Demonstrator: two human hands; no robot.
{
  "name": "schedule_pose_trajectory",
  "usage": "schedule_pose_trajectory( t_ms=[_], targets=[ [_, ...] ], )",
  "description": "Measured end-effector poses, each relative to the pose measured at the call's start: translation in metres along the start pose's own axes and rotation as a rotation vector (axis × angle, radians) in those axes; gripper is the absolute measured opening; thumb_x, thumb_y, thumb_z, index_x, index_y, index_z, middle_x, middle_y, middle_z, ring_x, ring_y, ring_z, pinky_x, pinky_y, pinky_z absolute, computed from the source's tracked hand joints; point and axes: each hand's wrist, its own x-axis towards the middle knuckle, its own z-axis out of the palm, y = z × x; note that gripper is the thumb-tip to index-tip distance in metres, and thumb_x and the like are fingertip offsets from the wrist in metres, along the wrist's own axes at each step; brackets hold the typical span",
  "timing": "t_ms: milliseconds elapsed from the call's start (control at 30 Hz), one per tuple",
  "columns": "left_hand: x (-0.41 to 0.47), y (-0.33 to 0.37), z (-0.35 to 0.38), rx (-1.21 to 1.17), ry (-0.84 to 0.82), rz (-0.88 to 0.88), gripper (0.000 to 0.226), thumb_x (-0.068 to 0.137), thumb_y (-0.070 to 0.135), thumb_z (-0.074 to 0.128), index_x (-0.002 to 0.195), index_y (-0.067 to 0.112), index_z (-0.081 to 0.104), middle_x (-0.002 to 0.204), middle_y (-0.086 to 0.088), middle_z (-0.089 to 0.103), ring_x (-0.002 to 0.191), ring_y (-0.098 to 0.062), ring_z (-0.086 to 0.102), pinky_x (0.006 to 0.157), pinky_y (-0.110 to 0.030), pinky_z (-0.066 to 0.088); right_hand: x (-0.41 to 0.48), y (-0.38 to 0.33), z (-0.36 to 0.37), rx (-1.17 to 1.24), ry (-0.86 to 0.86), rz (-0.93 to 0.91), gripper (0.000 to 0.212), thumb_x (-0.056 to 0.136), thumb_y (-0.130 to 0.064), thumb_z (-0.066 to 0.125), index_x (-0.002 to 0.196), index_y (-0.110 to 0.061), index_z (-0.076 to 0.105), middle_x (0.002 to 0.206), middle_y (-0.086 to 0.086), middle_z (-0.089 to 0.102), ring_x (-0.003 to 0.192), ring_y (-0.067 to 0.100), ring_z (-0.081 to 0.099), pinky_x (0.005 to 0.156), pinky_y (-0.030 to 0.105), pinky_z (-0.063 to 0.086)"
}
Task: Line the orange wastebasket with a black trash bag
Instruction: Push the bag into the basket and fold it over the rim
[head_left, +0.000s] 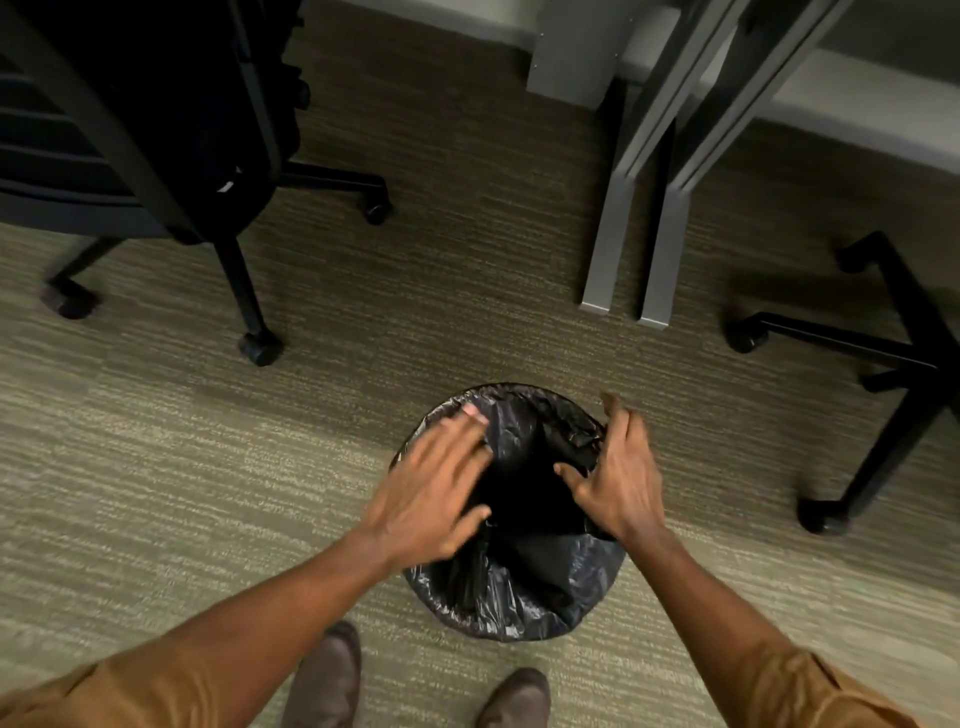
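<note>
A round wastebasket stands on the carpet just ahead of my feet, fully wrapped by a black trash bag (524, 597) that is folded over its rim and down its outside; no orange shows. My left hand (431, 493) hovers flat over the left side of the opening, fingers spread, slightly blurred. My right hand (621, 478) is at the right rim, fingers apart, touching or nearly touching the bag's edge. Neither hand clearly pinches the plastic.
A black office chair (156, 156) with castors stands at the far left. Grey desk legs (628, 249) rise at the upper right, with another chair base (883, 364) to the right. My two brown shoes (327, 680) are on the carpet below the basket.
</note>
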Motion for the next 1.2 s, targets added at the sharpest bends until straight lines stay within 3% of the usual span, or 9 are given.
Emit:
schedule_pose_trajectory(
  t_ms=[133,267,400,567,700,800,867,967,1200],
  targets=[
    [-0.004,0.023,0.016,0.093,-0.271,0.22,0.081,0.101,0.065,0.047,0.153,0.004,0.057,0.179,-0.022,0.028,0.171,-0.039,-0.001,0.134,-0.054,-0.018,-0.022,0.01,0.014,-0.015,-0.034,0.046,0.09,0.089,-0.007,0.074,0.164,-0.019,0.024,0.148,0.014,0.055,0.116,0.038,0.068,0.082,0.049,0.06],
    [0.0,0.009,0.023,0.213,-0.36,0.038,0.103,0.094,0.081,0.04,0.153,-0.002,0.053,0.181,-0.027,0.009,0.167,-0.046,-0.023,0.133,-0.066,-0.014,-0.021,0.019,0.02,-0.004,-0.036,0.085,0.073,0.096,-0.008,0.066,0.16,-0.013,0.031,0.14,0.022,0.065,0.1,0.047,0.074,0.081,0.051,0.059],
    [0.004,-0.001,0.016,0.299,-0.372,0.01,0.101,0.087,0.084,0.047,0.141,0.001,0.064,0.18,-0.029,0.013,0.166,-0.046,-0.024,0.127,-0.072,-0.023,-0.012,0.027,0.019,0.046,-0.132,0.173,0.05,0.102,-0.018,0.066,0.141,-0.004,0.04,0.108,0.024,0.075,0.096,0.048,0.073,0.071,0.042,0.05],
    [-0.002,0.007,0.006,0.271,-0.397,0.034,0.098,0.094,0.082,0.039,0.144,0.001,0.062,0.18,-0.031,0.01,0.166,-0.049,-0.023,0.129,-0.072,-0.017,-0.022,0.015,0.006,-0.156,-0.019,0.076,0.088,0.094,-0.046,0.07,0.159,-0.001,0.031,0.146,0.028,0.05,0.131,0.045,0.054,0.107,0.057,0.048],
    [-0.013,0.032,0.006,0.179,-0.368,0.147,0.089,0.103,0.069,0.031,0.147,-0.002,0.061,0.177,-0.029,0.026,0.169,-0.046,-0.012,0.134,-0.062,-0.017,-0.049,-0.012,0.005,-0.184,0.126,-0.279,0.087,0.074,-0.021,0.068,0.155,-0.004,0.04,0.153,0.03,0.041,0.148,0.048,0.039,0.119,0.063,0.037],
    [-0.018,0.049,0.006,0.175,-0.467,0.202,0.087,0.107,0.061,0.023,0.15,-0.006,0.058,0.172,-0.029,0.039,0.171,-0.044,-0.003,0.132,-0.058,-0.024,-0.078,-0.029,0.021,-0.197,-0.078,-0.528,0.058,0.087,-0.03,0.06,0.141,-0.01,0.058,0.151,0.026,0.051,0.15,0.044,0.041,0.117,0.062,0.04],
    [-0.02,0.053,0.007,0.213,-0.539,0.208,0.087,0.107,0.059,0.021,0.153,-0.006,0.054,0.171,-0.029,0.04,0.171,-0.043,-0.002,0.13,-0.058,-0.028,-0.091,-0.033,0.032,-0.336,-0.29,-0.575,0.051,0.098,-0.037,0.05,0.142,-0.014,0.061,0.162,0.025,0.046,0.159,0.045,0.03,0.128,0.064,0.026],
    [-0.019,0.05,0.01,0.279,-0.668,0.189,0.094,0.105,0.069,0.016,0.15,0.0,0.061,0.165,-0.027,0.05,0.17,-0.045,-0.006,0.13,-0.063,-0.025,-0.088,-0.034,0.042,-0.589,-0.542,-0.493,0.063,0.108,-0.051,0.029,0.154,-0.017,0.055,0.175,0.025,0.024,0.165,0.049,0.005,0.13,0.066,-0.006],
    [-0.015,0.039,0.014,0.376,-0.95,0.126,0.128,0.083,0.097,-0.01,0.124,0.018,0.083,0.158,-0.016,0.06,0.166,-0.053,-0.019,0.117,-0.072,-0.034,-0.067,-0.023,0.049,-0.944,-0.828,-0.336,0.089,0.101,-0.078,0.013,0.168,-0.023,0.033,0.177,0.024,0.017,0.164,0.053,0.001,0.123,0.075,-0.016]
  ],
)
